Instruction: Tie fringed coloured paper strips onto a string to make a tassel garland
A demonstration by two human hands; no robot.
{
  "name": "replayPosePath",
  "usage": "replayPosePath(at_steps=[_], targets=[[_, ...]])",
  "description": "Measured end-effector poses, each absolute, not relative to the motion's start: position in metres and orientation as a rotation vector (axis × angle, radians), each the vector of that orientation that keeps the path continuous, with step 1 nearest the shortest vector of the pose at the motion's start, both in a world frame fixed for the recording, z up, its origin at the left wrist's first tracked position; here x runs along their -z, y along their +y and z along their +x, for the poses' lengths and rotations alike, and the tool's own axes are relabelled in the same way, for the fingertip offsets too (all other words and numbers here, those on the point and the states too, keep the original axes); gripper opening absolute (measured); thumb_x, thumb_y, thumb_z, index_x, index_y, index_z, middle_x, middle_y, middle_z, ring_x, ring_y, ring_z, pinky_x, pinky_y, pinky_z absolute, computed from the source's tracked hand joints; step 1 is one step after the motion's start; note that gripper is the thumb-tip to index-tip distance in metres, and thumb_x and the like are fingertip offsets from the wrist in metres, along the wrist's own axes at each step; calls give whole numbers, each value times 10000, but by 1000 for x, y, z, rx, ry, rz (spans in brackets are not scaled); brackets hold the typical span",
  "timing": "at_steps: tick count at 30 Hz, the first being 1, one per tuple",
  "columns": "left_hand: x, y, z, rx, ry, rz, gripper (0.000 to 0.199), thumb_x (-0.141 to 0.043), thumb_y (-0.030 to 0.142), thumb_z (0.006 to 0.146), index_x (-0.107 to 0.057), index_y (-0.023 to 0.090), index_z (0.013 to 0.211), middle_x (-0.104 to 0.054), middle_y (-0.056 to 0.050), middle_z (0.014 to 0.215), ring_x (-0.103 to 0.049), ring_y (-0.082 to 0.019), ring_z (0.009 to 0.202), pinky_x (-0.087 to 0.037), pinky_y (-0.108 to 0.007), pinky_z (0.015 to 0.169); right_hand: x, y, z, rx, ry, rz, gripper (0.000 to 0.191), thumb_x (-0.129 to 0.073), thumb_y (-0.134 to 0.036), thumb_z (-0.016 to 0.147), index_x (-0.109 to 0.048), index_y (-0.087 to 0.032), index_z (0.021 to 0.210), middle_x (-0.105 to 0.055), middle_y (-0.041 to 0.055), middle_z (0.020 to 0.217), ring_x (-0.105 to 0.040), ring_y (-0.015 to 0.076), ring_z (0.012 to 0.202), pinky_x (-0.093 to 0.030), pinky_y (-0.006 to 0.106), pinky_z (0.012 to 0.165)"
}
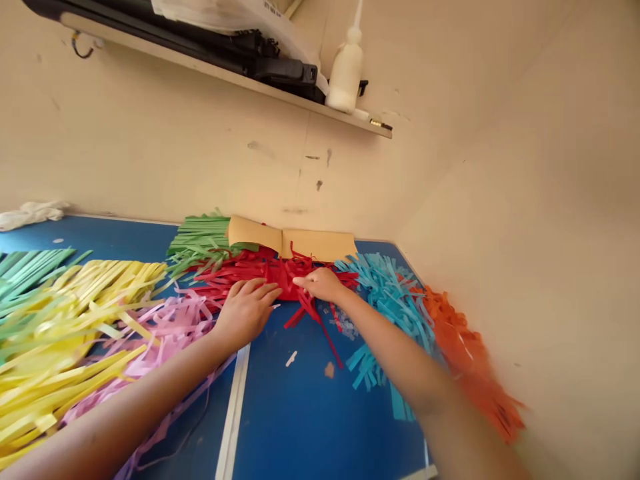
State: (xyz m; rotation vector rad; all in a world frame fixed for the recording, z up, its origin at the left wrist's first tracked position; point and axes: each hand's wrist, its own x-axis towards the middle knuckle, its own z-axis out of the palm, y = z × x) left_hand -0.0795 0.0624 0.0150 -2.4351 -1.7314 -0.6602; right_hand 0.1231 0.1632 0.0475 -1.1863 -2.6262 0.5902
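Observation:
A bundle of red paper fringe (pixel 285 271) lies at the far side of the blue table, its thin strips spread to both sides. My left hand (pixel 249 307) rests at its near left edge, fingers stretched out and flat. From the right, my right hand (pixel 321 285) reaches over the red strips, closed with thumb and forefinger pinched on the paper. Some strips hang toward me below that hand. Just behind the red fringe sits a tan sheet of card (pixel 320 245) with a crease near its middle.
Green fringe (pixel 200 237), yellow fringe (pixel 45 340) and pink fringe (pixel 165 333) lie to the left. Blue fringe (pixel 390 293) and orange fringe (pixel 470 360) are at right, the orange against the wall. Above hangs a shelf (pixel 210 75) holding a white squeeze bottle (pixel 345 73).

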Motion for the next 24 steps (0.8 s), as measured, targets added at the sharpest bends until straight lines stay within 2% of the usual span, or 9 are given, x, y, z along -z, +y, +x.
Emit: replayPosePath(at_steps=[3, 4, 5, 7, 10, 16, 18, 21, 24], targets=[[-16, 77, -78, 559, -1662, -2467, 288, -469, 179, 901, -724, 290, 976, -741, -58, 1078, -526, -270, 1243, -248, -498, 1135, -45, 158, 103, -561, -2635, -1151, 197, -600, -313, 940, -699, -151, 887, -708, -7, 777, -648, 113, 714, -428, 180, 657], [-17, 81, -78, 539, -1666, -2448, 289, -465, 169, 898, -732, 279, 904, -748, -64, 1010, -542, -275, 1215, -227, -514, 1144, -42, 157, 96, -553, -2651, -1133, 127, -650, -251, 898, -691, -156, 973, -716, -3, 847, -653, 112, 756, -438, 176, 680], [-17, 85, -80, 526, -1680, -2419, 293, -461, 173, 900, -732, 272, 850, -748, -66, 964, -556, -280, 1183, -213, -535, 1145, -39, 155, 91, -542, -2671, -1119, 169, -687, -201, 856, -684, -160, 1020, -717, 8, 903, -656, 119, 796, -447, 178, 706], [-17, 88, -83, 515, -1709, -2362, 303, -452, 200, 915, -727, 277, 813, -748, -52, 941, -572, -283, 1132, -208, -566, 1135, -32, 155, 86, -510, -2715, -1103, 194, -718, -154, 808, -702, -164, 1001, -709, 39, 970, -656, 146, 865, -461, 200, 756], [-18, 86, -87, 528, -1731, -2302, 305, -440, 232, 930, -732, 273, 851, -749, -53, 972, -583, -292, 1102, -239, -584, 1110, -23, 159, 89, -469, -2759, -1107, 99, -652, -167, 871, -744, -177, 909, -704, 62, 970, -654, 172, 908, -463, 231, 802], [-25, 65, -80, 589, -1671, -2274, 314, -440, 226, 932, -697, 220, 1113, -616, -135, 1324, -486, -322, 1271, -278, -538, 1121, -14, 170, 90, -447, -2751, -1173, 170, -628, -217, 909, -783, -190, 846, -725, 45, 919, -656, 157, 894, -442, 219, 786], [-25, 56, -75, 591, -1653, -2288, 304, -447, 223, 932, -697, 209, 1105, -627, -154, 1286, -501, -332, 1254, -301, -540, 1104, -13, 171, 87, -459, -2723, -1215, 131, -664, -204, 874, -783, -180, 827, -733, 44, 901, -660, 151, 869, -438, 212, 763], [-18, 45, -67, 541, -1580, -2401, 284, -465, 204, 926, -705, 249, 1069, -673, -109, 1208, -555, -289, 1195, -355, -483, 1079, -14, 172, 83, -500, -2679, -1279, 63, -721, -174, 805, -769, -163, 766, -743, 41, 853, -661, 139, 792, -429, 203, 692], [-7, 42, -55, 473, -1543, -2486, 292, -475, 252, 935, -687, 229, 1135, -664, -113, 1247, -562, -279, 1199, -382, -443, 1064, -15, 175, 81, -572, -2651, -1316, 48, -765, -182, 764, -749, -160, 725, -745, 23, 783, -649, 116, 703, -409, 188, 617]])
